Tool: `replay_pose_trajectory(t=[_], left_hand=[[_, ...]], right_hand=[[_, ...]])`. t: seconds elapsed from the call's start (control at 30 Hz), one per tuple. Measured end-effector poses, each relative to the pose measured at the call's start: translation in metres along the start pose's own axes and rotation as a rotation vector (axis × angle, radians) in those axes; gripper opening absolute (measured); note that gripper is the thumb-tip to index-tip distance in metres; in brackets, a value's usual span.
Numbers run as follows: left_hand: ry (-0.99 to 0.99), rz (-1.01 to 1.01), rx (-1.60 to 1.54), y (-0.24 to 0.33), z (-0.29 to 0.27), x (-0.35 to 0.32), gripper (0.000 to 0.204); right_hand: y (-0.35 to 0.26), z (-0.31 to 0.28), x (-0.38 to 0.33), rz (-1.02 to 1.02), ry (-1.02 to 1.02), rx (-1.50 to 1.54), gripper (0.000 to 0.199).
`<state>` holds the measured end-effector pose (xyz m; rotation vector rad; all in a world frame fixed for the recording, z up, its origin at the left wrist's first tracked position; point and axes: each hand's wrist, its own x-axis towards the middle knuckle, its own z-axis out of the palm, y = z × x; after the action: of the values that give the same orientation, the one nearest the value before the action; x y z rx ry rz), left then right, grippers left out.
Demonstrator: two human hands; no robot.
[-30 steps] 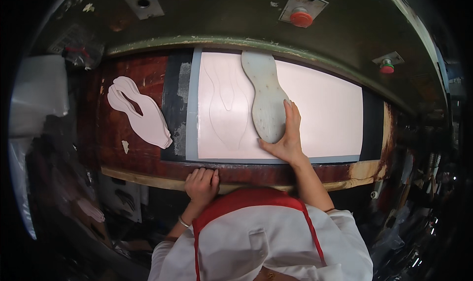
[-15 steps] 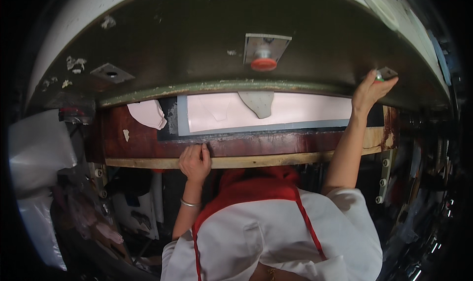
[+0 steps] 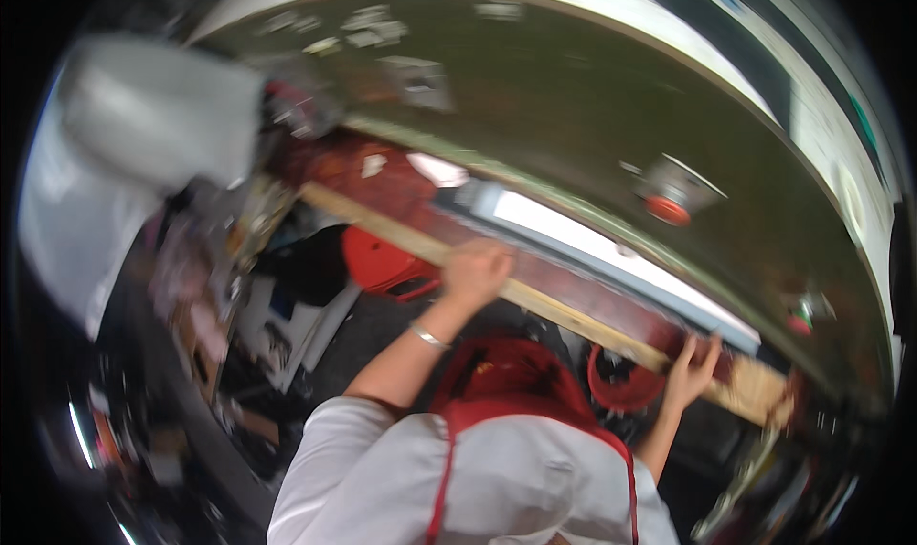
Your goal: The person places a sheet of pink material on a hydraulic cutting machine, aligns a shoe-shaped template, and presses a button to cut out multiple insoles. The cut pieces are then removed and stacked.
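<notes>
My left hand [image 3: 478,273] rests, blurred, on the wooden edge strip [image 3: 564,316] of a dark red work table, its fingers curled in and no object showing in them. Farther right, my right hand [image 3: 693,368] is at the same edge with its fingers apart, holding nothing. Just past my hands, a pale sheet on a grey board [image 3: 487,201] runs along the table. A big dark green machine head [image 3: 535,96] overhangs it and hides its far part. On its face are a red push button [image 3: 667,210] and, farther right, a green button [image 3: 799,325].
A white cut piece [image 3: 437,170] lies left of the board. Under the table edge are a red plastic stool [image 3: 387,263] and another round red thing [image 3: 623,381]. Large clear plastic sheeting [image 3: 162,115] hangs at the left, above a clutter of bags and scraps.
My right hand has left the green button and come down to the table edge. The view has swung round and tilted. The machine head now covers more of the sheet, hiding the grey piece.
</notes>
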<state>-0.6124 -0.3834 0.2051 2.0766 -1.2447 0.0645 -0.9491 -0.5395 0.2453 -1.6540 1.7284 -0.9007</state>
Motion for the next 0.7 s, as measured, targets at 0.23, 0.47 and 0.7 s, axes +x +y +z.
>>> replay_pose_trajectory(t=[0.23, 0.47, 0.7], left_hand=[[0.037, -0.082, 0.006, 0.007, -0.010, -0.029, 0.018], [0.086, -0.057, 0.034, 0.016, -0.044, -0.094, 0.013], [0.024, -0.066, 0.074, 0.026, -0.086, -0.169, 0.011]], right_hand=[[0.038, -0.017, -0.041, -0.263, -0.371, -0.016, 0.018], [0.007, -0.002, -0.037, -0.404, -0.169, -0.125, 0.023], [-0.064, 0.078, -0.101, -0.482, -0.459, -0.307, 0.097]])
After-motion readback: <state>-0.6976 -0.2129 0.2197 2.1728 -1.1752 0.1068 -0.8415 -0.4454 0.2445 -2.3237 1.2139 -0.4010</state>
